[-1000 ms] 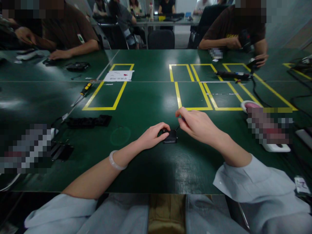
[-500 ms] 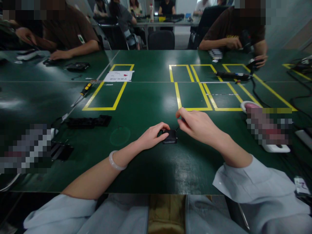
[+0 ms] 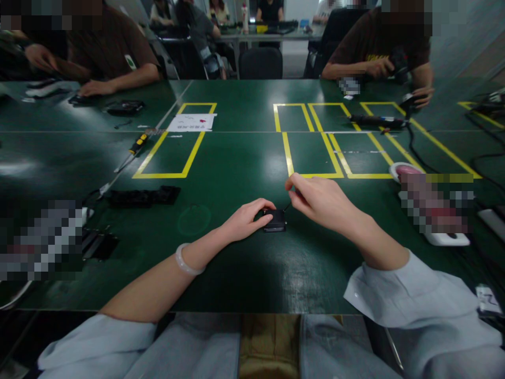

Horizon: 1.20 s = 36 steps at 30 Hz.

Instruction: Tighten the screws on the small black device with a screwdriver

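Note:
A small black box-shaped part (image 3: 275,221) rests on the green table before me. My left hand (image 3: 248,217) grips it from the left, thumb over its top and fingers curled along its far side. Above the part's right side, my right hand (image 3: 320,202) is closed in a pinch. From that pinch a thin dark rod (image 3: 288,207) slants down to the part's far right corner. The rod's upper end is hidden by my fingers, so its kind does not show.
Left of my hands lies a black strip-like part (image 3: 144,196), with a yellow-and-black screwdriver (image 3: 139,144) beyond it. A white-edged object (image 3: 450,239), partly blurred out, is at right. Across the table lies a black cylindrical tool (image 3: 376,121); two people work there.

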Available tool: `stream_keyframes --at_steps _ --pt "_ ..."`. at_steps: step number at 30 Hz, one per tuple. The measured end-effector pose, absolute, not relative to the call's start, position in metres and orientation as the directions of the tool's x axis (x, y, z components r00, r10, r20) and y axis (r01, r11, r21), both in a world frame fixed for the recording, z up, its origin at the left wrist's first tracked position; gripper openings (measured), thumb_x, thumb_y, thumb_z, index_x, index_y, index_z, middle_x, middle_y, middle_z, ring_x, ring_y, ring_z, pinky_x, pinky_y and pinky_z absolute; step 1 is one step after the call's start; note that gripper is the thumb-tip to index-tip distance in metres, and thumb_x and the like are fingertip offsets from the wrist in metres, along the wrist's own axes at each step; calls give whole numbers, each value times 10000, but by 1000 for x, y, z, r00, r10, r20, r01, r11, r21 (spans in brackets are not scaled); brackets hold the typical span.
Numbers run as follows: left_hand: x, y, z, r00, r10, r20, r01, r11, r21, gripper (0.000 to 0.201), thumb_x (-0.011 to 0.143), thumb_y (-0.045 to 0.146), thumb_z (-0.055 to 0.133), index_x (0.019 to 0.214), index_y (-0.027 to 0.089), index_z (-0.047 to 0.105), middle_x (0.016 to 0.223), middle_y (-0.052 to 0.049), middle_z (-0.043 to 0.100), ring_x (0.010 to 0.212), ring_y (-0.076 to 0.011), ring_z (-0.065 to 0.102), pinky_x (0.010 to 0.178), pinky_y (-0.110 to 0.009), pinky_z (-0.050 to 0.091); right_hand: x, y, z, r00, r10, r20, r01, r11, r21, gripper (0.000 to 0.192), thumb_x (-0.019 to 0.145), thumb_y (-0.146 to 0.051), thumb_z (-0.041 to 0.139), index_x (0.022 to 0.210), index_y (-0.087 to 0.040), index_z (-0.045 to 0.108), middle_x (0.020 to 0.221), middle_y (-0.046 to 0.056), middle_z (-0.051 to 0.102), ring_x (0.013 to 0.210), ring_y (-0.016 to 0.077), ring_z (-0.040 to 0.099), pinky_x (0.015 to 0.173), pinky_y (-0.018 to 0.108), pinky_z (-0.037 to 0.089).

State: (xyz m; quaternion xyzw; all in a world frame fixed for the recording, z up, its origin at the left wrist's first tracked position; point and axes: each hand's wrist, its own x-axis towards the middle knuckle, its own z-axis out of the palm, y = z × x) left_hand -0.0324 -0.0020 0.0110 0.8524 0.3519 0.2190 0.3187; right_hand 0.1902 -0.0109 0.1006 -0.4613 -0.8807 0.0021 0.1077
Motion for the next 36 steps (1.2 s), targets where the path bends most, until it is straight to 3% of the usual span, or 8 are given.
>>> stream_keyframes --at_steps 6,11,19,25,32,36 --pt "-32 -2 11 660 735 156 455 -556 695 278 954 356 448 1147 182 546 1110 -60 626 1026 -199 592 906 -310 452 191 -9 99 -544 820 180 827 560 -53 257 966 -344 351 990 -190 556 721 38 666 642 174 596 582 270 277" --pt "-32 -2 12 655 739 160 458 -556 694 289 953 367 443 1147 180 548 1107 -63 627 1024 -202 592 908 -315 456 190 -11 102 -532 830 169 821 554 -134 240 924 -261 376 1113 -184 502 770 23 674 664 168 609 572 261 283" --pt "-32 -3 12 666 727 169 447 -570 690 295 961 356 435 1174 183 544 1138 -68 624 1054 -202 587 936 -320 447 190 -10 100 -533 829 172 835 547 -51 273 968 -384 359 964 -194 555 723 38 670 665 184 604 582 276 272" --pt "-32 -4 12 680 708 192 431 -597 677 317 975 355 405 1207 202 559 1141 -67 622 1074 -203 579 955 -323 435 188 -11 101 -530 832 165 832 548 -92 221 937 -259 361 1066 -191 526 743 21 675 650 168 608 558 271 256" --pt "-32 -4 12 692 689 214 404 -616 677 313 986 328 403 1218 212 576 1156 -65 617 1088 -189 574 961 -305 435 190 -11 102 -533 827 177 836 547 -36 264 966 -368 354 959 -192 549 716 37 666 660 187 611 580 274 268" --pt "-32 -4 12 691 687 225 396 -621 677 309 987 313 403 1215 210 585 1155 -66 614 1089 -183 573 965 -301 434 190 -11 100 -533 829 171 836 547 -45 211 946 -281 361 1016 -190 539 719 25 668 630 172 605 565 271 256"
